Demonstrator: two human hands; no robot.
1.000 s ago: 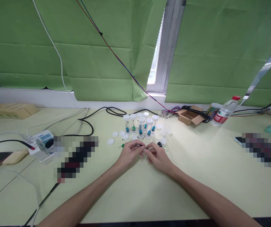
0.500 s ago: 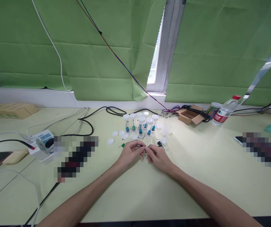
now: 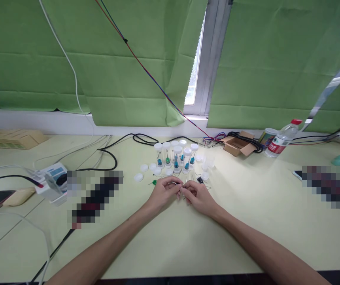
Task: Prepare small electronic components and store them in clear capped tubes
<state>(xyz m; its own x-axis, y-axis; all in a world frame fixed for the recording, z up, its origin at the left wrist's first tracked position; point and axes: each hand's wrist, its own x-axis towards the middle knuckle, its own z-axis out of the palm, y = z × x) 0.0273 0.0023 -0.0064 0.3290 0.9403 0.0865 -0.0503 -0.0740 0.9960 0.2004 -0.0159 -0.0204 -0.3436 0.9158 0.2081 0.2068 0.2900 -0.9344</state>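
Note:
My left hand (image 3: 165, 191) and my right hand (image 3: 199, 198) meet fingertip to fingertip low over the table. Both are closed in a pinch, and a small thin piece with a metallic glint shows between them, too small to name. Just beyond the fingers stand several clear tubes with white caps (image 3: 187, 147), most with a blue-based needle-like piece inside and one with a green one (image 3: 167, 160). Beside my left fingers lies a loose green piece with a thin pin (image 3: 154, 182). A small black piece (image 3: 200, 180) is by my right hand's knuckles.
Loose white caps (image 3: 138, 177) lie left of the tubes. An open cardboard box (image 3: 237, 146), a black cable coil (image 3: 247, 139) and a water bottle (image 3: 282, 139) stand at the back right. On the left are a power strip (image 3: 51, 178) and cables.
My right hand has shifted very slightly to the left against my left fingertips. Otherwise the hands and the things around them look the same.

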